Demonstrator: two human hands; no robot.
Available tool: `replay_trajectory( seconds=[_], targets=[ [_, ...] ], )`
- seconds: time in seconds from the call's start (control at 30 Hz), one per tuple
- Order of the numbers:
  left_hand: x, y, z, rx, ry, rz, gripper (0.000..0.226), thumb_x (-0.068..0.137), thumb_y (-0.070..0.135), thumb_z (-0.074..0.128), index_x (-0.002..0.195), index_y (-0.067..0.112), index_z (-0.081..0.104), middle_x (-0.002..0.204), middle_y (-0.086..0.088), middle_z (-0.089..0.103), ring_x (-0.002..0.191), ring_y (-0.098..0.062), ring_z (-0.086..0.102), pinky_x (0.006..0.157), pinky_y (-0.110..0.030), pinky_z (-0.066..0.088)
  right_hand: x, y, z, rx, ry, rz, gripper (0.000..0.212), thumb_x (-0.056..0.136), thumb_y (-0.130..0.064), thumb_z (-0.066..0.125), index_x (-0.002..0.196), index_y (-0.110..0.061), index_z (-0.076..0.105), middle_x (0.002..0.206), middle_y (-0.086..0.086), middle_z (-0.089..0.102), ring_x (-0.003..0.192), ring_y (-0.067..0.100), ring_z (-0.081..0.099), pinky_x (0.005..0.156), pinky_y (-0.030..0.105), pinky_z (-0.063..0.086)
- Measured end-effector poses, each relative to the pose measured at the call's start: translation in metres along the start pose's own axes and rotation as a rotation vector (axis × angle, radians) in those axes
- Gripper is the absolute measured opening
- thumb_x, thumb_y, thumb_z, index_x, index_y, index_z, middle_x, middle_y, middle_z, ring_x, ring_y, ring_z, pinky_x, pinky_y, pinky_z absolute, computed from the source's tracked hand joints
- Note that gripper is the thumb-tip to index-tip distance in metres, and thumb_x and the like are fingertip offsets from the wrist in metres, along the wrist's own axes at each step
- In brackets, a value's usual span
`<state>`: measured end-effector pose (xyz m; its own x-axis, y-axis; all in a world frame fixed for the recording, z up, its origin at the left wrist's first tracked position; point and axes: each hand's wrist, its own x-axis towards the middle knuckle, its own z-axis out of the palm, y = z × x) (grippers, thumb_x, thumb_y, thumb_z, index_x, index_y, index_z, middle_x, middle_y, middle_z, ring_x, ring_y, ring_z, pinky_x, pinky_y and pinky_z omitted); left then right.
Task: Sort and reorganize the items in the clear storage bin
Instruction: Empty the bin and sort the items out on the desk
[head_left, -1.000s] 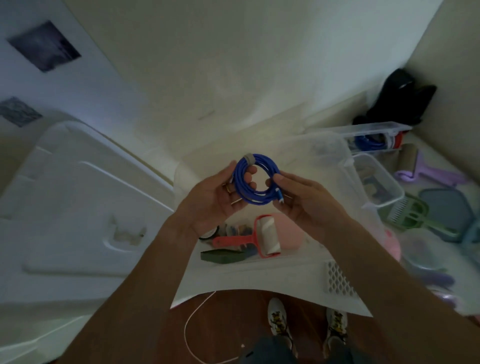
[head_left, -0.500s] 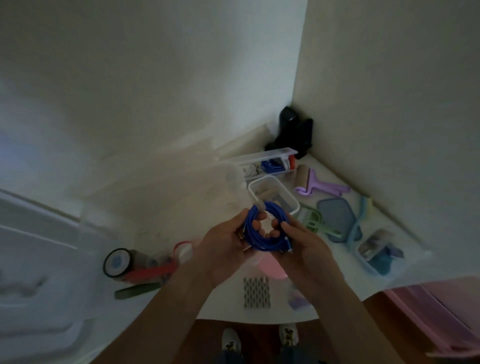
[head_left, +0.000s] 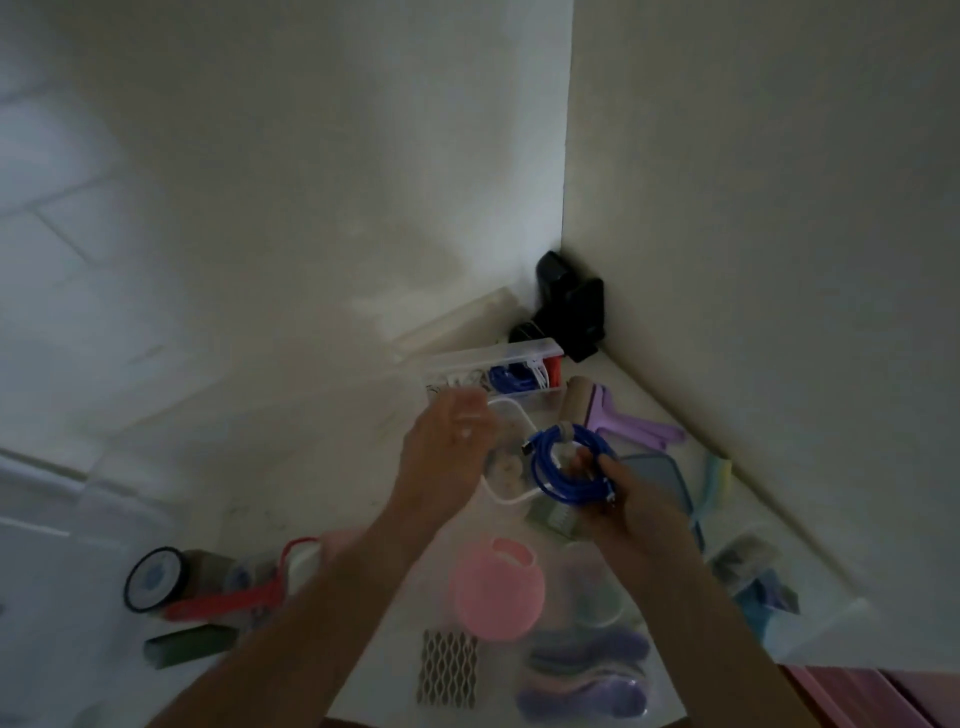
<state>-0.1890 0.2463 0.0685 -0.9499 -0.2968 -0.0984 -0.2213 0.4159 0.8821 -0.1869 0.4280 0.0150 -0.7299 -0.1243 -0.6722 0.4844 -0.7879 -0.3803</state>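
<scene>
Gripping the coiled blue cable (head_left: 569, 470), my right hand (head_left: 631, 501) pinches its lower edge; my left hand (head_left: 447, 452) hovers beside it, blurred, fingers loosely spread, above the long clear plastic tray (head_left: 493, 371).

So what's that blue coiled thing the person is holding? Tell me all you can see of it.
It is a blue cable wound into a neat round coil of several loops, glossy like plastic. A pale grey band wraps the loops at the top, and a small dark plug end pokes out on the coil's left. The right hand grips its lower right side, holding it up above a small clear container. The left hand is beside it, apart from it.
</scene>
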Motion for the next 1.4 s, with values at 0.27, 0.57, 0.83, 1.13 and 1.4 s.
replay_trajectory(
  seconds=[0.27, 0.57, 0.83, 1.13, 1.4],
  targets=[
    [0.162, -0.025, -0.002, 1.160, -0.196, 0.178, 0.054, 0.083, 0.046, 0.069, 0.127, 0.018, 0.052, 0.120, -0.006, 0.061, 0.111, -0.026, 0.058, 0.090, -0.040, 0.052, 0.092, -0.033, 0.035, -0.469, 0.045, -0.062, 0.017, 0.091, -0.014, 0.059, 0.075, -0.010, 0.052, 0.055, 0.005, 0.047, 0.041, 0.014, 0.031, 0.046, 0.028, 0.034],
    [0.239, -0.064, 0.010, 1.344, -0.334, 0.390, 0.022, 0.098, 0.022, 0.048, 0.114, 0.015, 0.061, 0.103, -0.009, 0.065, 0.087, -0.027, 0.060, 0.071, -0.033, 0.044, 0.212, -0.045, 0.053, -1.372, 0.118, -0.343, 0.047, 0.086, -0.045, 0.067, 0.124, -0.019, 0.056, 0.108, 0.004, 0.064, 0.097, 0.025, 0.063, 0.081, 0.037, 0.049],
    [0.269, -0.071, 0.000, 0.868, -0.267, 0.423, 0.027, 0.101, 0.039, 0.050, 0.110, 0.023, 0.068, 0.096, -0.003, 0.075, 0.090, -0.027, 0.068, 0.083, -0.042, 0.054, 0.241, -0.048, 0.059, -1.811, 0.092, -0.571, 0.033, 0.085, -0.042, 0.068, 0.113, -0.025, 0.065, 0.102, 0.007, 0.069, 0.088, 0.026, 0.063, 0.073, 0.034, 0.049],
    [0.275, -0.078, -0.012, 0.769, -0.104, 0.402, 0.029, 0.087, 0.046, 0.069, 0.103, 0.021, 0.069, 0.090, 0.003, 0.073, 0.086, -0.015, 0.067, 0.080, -0.034, 0.055, 0.217, -0.011, 0.121, -1.185, -0.115, -0.457, 0.023, 0.088, -0.013, 0.063, 0.109, -0.019, 0.067, 0.097, 0.006, 0.068, 0.087, 0.022, 0.065, 0.074, 0.033, 0.053],
    [0.262, -0.086, -0.024, 0.904, 0.051, 0.640, 0.023, 0.080, 0.034, 0.077, 0.089, 0.020, 0.061, 0.091, 0.001, 0.058, 0.076, -0.016, 0.058, 0.057, -0.026, 0.044, 0.261, 0.072, 0.136, -1.371, -0.097, -0.316, 0.021, 0.087, -0.019, 0.064, 0.107, -0.019, 0.056, 0.091, 0.002, 0.064, 0.081, 0.019, 0.061, 0.074, 0.032, 0.048]
  ],
)
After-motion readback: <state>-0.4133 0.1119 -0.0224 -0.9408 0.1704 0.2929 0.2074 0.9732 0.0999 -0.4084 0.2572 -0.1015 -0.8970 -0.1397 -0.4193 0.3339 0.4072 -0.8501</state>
